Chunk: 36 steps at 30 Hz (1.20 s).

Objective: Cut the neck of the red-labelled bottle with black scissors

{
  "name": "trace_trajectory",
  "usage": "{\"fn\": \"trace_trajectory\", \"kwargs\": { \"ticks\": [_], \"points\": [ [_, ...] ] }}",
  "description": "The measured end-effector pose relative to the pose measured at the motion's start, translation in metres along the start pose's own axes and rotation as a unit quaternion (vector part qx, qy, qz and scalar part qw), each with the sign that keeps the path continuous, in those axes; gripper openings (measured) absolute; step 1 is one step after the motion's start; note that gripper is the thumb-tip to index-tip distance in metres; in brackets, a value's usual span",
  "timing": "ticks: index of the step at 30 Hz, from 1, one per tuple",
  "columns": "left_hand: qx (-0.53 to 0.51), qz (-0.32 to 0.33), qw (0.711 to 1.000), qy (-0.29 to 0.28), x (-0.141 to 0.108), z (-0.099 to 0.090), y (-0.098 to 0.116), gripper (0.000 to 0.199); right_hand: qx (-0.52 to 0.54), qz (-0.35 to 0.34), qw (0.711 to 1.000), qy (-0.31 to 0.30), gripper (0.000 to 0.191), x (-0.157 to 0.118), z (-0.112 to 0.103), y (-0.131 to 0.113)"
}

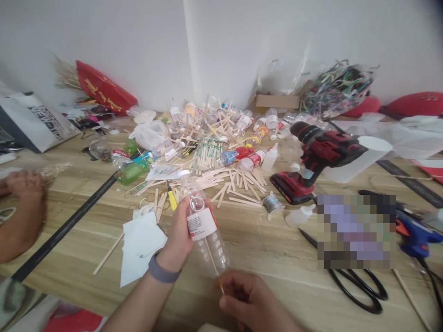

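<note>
The left hand [182, 227] grips a labelled plastic bottle [202, 225]; at its near end, the right hand [246, 293] pinches a thin stick [214, 263], which might snap if forced sideways.

Left forearm [140, 295]: bare, enters at the bottom edge left of centre and slants up and to the right. Left wrist [172, 259]: roughly in line with the forearm. Left hand [182, 223]: raised ahead of the body, wrapped in a holding grip, thumb side upward; most of the fingers hidden on the far side.

Right hand [247, 295]: lower and closer to the body, entering from the bottom, right of centre. Thumb [231, 306] and bent index finger [230, 278] point leftward in a pinch; remaining fingers curled, in shadow, detail unclear. Right forearm: largely cropped by the frame. Hands apart, left one farther forward.
</note>
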<state>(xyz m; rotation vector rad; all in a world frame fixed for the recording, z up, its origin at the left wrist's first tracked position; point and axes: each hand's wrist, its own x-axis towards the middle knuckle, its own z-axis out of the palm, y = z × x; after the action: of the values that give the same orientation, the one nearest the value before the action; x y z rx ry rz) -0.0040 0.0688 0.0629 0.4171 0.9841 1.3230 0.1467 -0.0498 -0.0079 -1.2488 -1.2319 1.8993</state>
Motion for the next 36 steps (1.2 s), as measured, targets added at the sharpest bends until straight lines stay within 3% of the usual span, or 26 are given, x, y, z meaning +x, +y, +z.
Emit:
{"fn": "trace_trajectory", "kwargs": {
  "ticks": [3,6,9,11,18,23,27,31,34,36],
  "points": [
    [-0.011,0.024,1.000,0.010,0.001,0.001,-0.004,0.036,0.063,-0.005,0.998,-0.004,0.051,0.002,0.002,0.001],
    [-0.018,0.033,0.999,0.011,0.001,0.001,-0.008,0.034,0.130,-0.058,0.990,0.010,0.071,0.002,0.001,-0.002],
    [-0.015,0.013,1.000,-0.019,-0.001,0.000,-0.011,0.038,0.196,-0.105,0.975,0.027,0.093,-0.003,-0.003,-0.010],
    [-0.002,0.002,0.999,-0.051,-0.003,-0.002,-0.011,0.040,0.225,-0.105,0.968,0.027,0.097,-0.008,-0.007,-0.016],
    [0.092,-0.048,0.985,-0.135,-0.004,-0.019,0.001,0.041,0.253,-0.086,0.964,0.009,0.078,-0.018,-0.026,-0.023],
    [0.182,-0.013,0.967,-0.179,-0.007,-0.024,0.011,0.033,0.266,-0.052,0.961,0.045,0.072,-0.025,-0.034,-0.024],
    [0.310,0.008,0.930,-0.196,-0.016,-0.028,0.021,0.037,0.306,-0.025,0.950,0.049,0.078,-0.028,-0.038,-0.021],
    [0.496,0.015,0.854,-0.155,-0.030,-0.036,0.046,0.029,0.315,-0.022,0.947,0.060,0.077,-0.030,-0.044,-0.023],
    [0.577,0.129,0.805,-0.051,-0.034,-0.040,0.077,0.024,0.305,-0.015,0.951,0.050,0.075,-0.036,-0.051,-0.026],
    [0.563,0.216,0.798,0.000,-0.029,-0.042,0.099,0.029,0.300,-0.001,0.953,0.037,0.074,-0.040,-0.058,-0.025]
  ]
}}
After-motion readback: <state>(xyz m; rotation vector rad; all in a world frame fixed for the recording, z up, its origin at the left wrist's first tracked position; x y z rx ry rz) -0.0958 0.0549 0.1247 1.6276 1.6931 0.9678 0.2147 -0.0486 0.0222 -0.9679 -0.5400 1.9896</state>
